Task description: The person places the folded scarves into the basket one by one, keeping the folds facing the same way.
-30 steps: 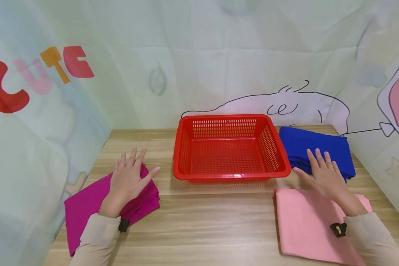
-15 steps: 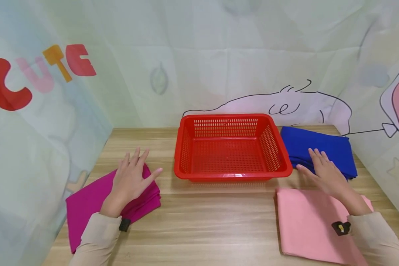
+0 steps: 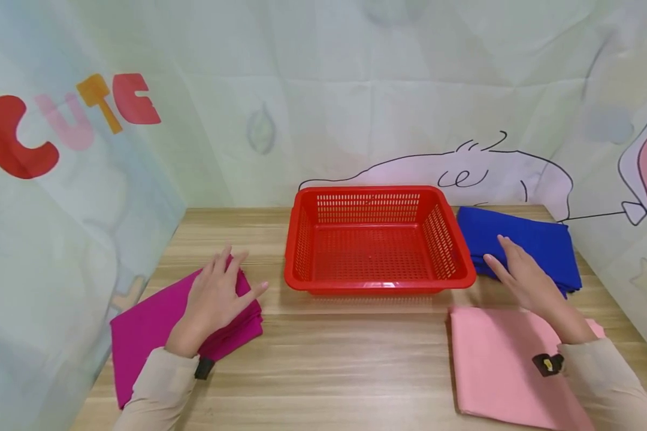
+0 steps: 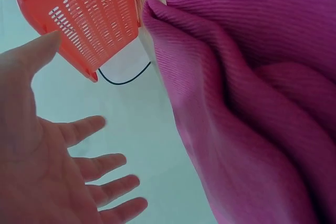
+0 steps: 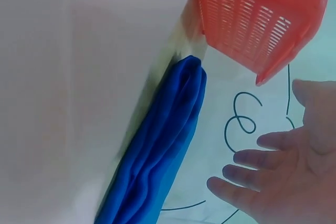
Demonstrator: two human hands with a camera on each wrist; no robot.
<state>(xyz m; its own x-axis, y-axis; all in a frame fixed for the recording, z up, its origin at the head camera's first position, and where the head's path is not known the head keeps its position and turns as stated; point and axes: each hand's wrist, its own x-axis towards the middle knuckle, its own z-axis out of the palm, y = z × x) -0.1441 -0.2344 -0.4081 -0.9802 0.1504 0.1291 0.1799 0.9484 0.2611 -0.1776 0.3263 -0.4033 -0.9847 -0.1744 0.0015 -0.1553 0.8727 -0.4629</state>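
Note:
My left hand (image 3: 211, 302) is held over the folded magenta cloth (image 3: 151, 329), fingers spread and nothing in its grasp. In the left wrist view the palm stands apart from the magenta folds, with a gap between them. My right hand (image 3: 523, 275) hovers near the folded blue cloth (image 3: 539, 239), its fingers together and thumb out. The right wrist view shows those fingers straight, clear of the blue folds. Under the right forearm lies a folded pink cloth (image 3: 496, 371). A red plastic basket (image 3: 380, 286) sits between the hands, with nothing in it.
The wooden table (image 3: 350, 365) carries everything. A printed fabric backdrop (image 3: 323, 131) rises at the back and along both sides, right at the table's edges. The blue cloth lies close against the basket's right side.
The right hand has turned so its fingers close together and show edge-on. The left fingers have bent slightly. The whole scene shifts a little right in the view; cloths and basket stay put.

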